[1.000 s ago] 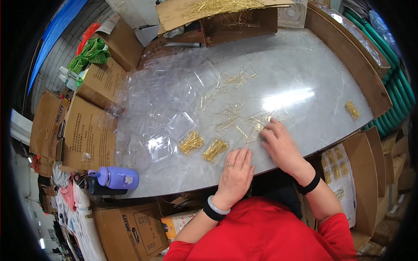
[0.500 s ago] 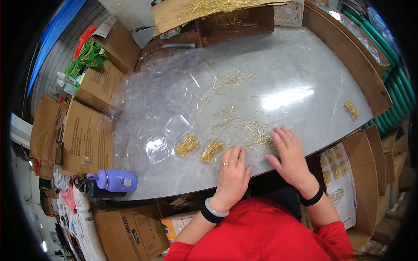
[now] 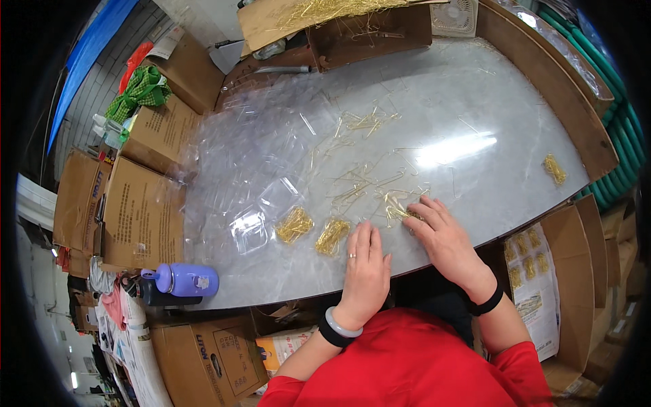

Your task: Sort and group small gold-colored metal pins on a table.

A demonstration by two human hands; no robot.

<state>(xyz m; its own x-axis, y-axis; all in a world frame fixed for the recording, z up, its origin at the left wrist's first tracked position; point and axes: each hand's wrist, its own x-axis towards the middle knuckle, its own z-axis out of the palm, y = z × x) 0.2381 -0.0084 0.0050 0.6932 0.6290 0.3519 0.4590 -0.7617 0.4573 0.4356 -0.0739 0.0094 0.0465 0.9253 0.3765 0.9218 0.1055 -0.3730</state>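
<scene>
My left hand (image 3: 366, 271) lies flat at the near edge of the table, its straight fingers side by side and nothing in its grip. Under and beside the fingertips of my right hand (image 3: 442, 239) is a small pile of thin gold wire hooks (image 3: 393, 207); the fingers are stretched over it, partly hiding the pile. Left of my left hand sit two dense bunches of gold hooks, one bunch (image 3: 332, 236) close to its fingertips and another bunch (image 3: 294, 225) farther left. Loose hooks (image 3: 352, 186) are scattered beyond my hands.
Clear plastic trays (image 3: 237, 149) cover the table's left side. A purple bottle (image 3: 182, 279) lies at the left corner. One more hook bunch (image 3: 555, 169) rests at the far right. Beside the table, a carton (image 3: 576, 271) holds several bunches on paper. A small box (image 3: 369, 42) stands at the back.
My right hand has moved left and slightly toward me, over the hook pile, which looks more gathered. My left hand stays in nearly the same place. The whole view has shifted slightly.
</scene>
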